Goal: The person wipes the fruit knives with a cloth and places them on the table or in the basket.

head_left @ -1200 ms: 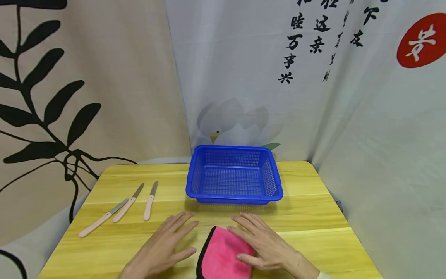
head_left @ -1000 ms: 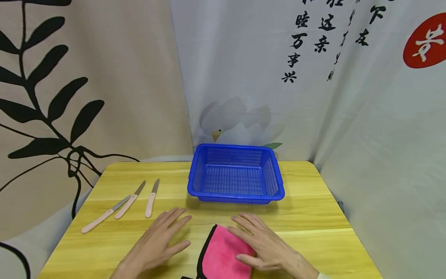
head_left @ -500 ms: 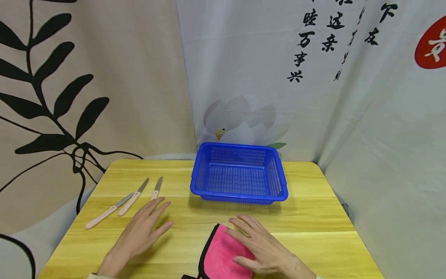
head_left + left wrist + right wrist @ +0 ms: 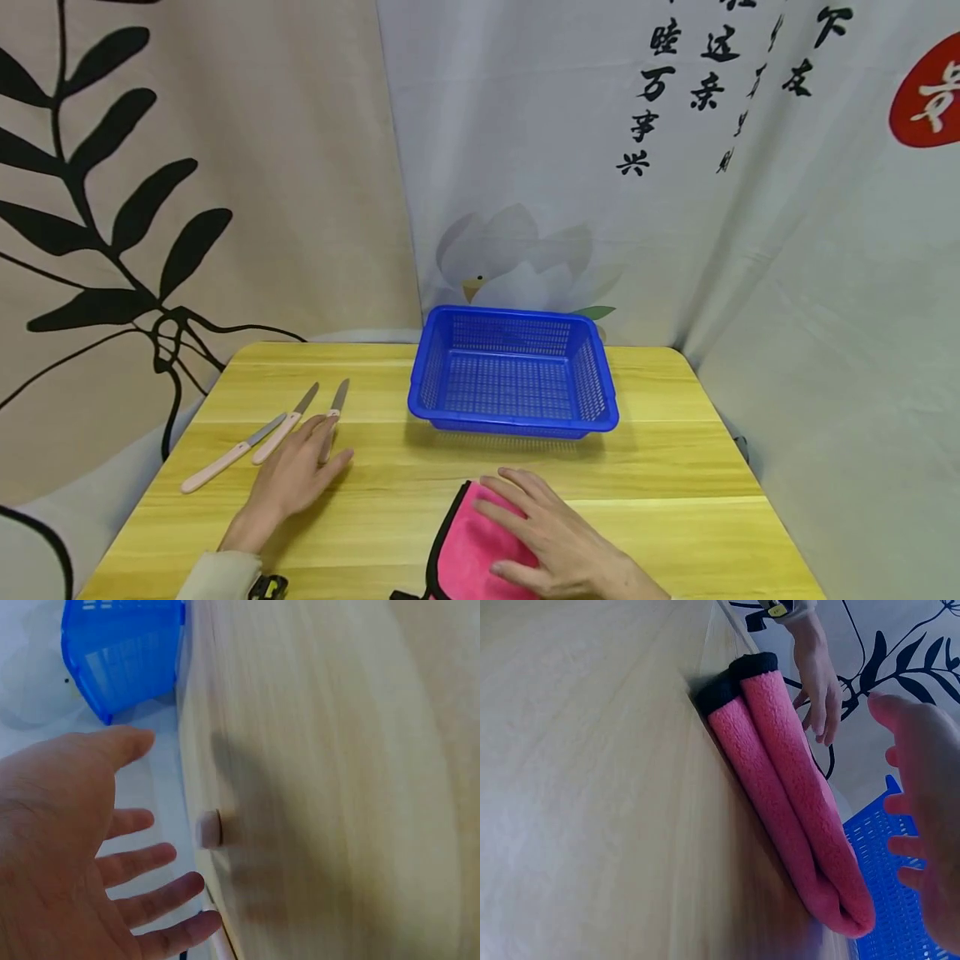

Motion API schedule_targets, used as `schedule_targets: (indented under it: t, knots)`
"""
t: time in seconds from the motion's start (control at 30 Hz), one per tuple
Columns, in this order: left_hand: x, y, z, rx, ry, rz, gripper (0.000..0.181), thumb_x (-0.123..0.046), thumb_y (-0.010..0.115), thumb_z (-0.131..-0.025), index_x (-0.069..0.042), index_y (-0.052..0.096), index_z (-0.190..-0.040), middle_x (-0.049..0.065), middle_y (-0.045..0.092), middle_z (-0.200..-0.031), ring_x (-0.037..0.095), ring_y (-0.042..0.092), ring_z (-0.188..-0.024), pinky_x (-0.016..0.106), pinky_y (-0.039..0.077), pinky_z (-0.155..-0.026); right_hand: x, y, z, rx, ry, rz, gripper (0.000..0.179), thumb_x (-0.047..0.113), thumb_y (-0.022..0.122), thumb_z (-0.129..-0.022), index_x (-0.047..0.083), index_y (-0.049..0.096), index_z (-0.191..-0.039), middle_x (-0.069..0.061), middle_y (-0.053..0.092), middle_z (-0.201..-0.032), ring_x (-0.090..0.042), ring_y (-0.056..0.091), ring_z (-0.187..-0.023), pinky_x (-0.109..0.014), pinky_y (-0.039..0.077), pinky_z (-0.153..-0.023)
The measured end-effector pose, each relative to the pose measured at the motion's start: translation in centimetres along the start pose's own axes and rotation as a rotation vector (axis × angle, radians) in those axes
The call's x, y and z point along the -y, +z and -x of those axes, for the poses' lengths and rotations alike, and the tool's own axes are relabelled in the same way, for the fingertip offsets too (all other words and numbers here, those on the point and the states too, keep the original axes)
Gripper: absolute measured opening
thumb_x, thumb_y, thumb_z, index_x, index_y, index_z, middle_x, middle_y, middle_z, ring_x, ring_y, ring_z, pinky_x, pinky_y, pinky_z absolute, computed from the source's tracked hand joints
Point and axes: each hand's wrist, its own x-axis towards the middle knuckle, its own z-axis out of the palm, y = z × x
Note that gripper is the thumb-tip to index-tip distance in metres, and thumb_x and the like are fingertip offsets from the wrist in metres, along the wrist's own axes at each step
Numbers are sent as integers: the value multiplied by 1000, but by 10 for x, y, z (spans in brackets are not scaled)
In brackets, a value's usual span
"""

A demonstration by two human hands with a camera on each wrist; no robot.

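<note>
The left hand (image 4: pixel 288 477), fingers loosely spread, hovers over the rightmost knife (image 4: pixel 340 396) toward the table's (image 4: pixel 390 533) far left corner: likely light, stiff, best taken by its handle (image 4: pixel 209 829). The right hand's (image 4: pixel 555 542) fingers spread over soft-looking cloth (image 4: pixel 476 546).

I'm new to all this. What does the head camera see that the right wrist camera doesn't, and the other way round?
Only the head view: three knives, the written characters and the red oval on the curtain.

Only the right wrist view: the pink cloth from the side, folded into two thick layers.

Both: that cloth, the left hand, the right hand, the blue basket, the table and the leafy print.
</note>
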Motion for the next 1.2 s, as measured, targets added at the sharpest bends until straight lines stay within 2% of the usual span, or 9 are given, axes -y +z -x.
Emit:
schedule_targets:
  t: [0.1, 0.17, 0.27, 0.4, 0.5, 0.63, 1.0, 1.1, 1.2]
  knots:
    - [3, 3, -4, 33, -62, 1, 70, -36, 80, -107, 6, 58, -158, 33, 68, -147, 52, 72, -119, 68, 61, -97, 1, 0, 0, -4, -5, 12, 73, 66, 60, -110, 29, 47, -172, -1, 44, -181, -32, 45, -165, -54, 49, -126]
    - [5, 5, -8, 61, -109, 5, 71, -37, 79, -107, 7, 57, -157, 36, 67, -146, 57, 70, -121, 70, 61, -94, 2, 0, 1, -12, -11, 21, 71, 66, 58, -111, 29, 48, -171, -2, 46, -180, -31, 44, -165, -53, 49, -126]
    - [8, 7, -12, 75, -177, 17, 72, -37, 79, -105, 11, 58, -155, 37, 69, -137, 54, 71, -111, 65, 61, -82, 2, 0, 0, -15, -18, 23, 71, 68, 55, -112, 30, 47, -171, -2, 46, -180, -31, 44, -166, -52, 48, -128]
    - [11, 10, -17, 65, -226, 22, 70, -34, 80, -101, 15, 61, -147, 33, 72, -119, 40, 68, -90, 52, 57, -68, 3, 1, 0, 2, -11, -6, 71, 67, 55, -112, 31, 45, -173, -2, 44, -181, -31, 44, -165, -54, 48, -127]
    - [12, 10, -18, 55, -237, 8, 63, -33, 81, -99, 15, 66, -136, 33, 71, -116, 35, 65, -83, 49, 56, -65, 4, 1, 0, 14, -1, -30, 72, 65, 59, -111, 30, 45, -173, -2, 43, -181, -31, 42, -166, -55, 48, -127]
    - [14, 12, -19, 59, -260, 10, 51, -32, 81, -99, 12, 71, -122, 35, 69, -117, 37, 67, -84, 53, 58, -67, 4, -1, 0, 26, 6, -35, 73, 65, 60, -111, 30, 45, -173, -1, 42, -182, -28, 39, -168, -53, 46, -129]
    - [16, 14, -23, 70, -307, 85, 29, -11, 70, -99, 12, 74, -116, 23, 73, -96, 26, 60, -69, 38, 47, -58, 5, 3, 0, 41, -7, -57, 72, 65, 56, -112, 31, 42, -174, -3, 41, -183, -34, 42, -166, -57, 49, -126]
    - [16, 13, -21, 60, -303, 89, 30, -9, 70, -99, 15, 73, -118, 29, 72, -102, 28, 61, -73, 40, 50, -62, 5, 3, -1, 50, -16, -60, 72, 66, 53, -113, 31, 41, -175, -3, 39, -184, -35, 42, -166, -56, 49, -125]
    - [16, 13, -19, 71, -309, 111, 35, -7, 66, -101, 21, 69, -123, 42, 64, -121, 33, 61, -78, 44, 53, -66, 5, 4, -1, 53, -29, -56, 72, 67, 50, -114, 30, 41, -175, -4, 39, -184, -35, 42, -166, -56, 49, -126]
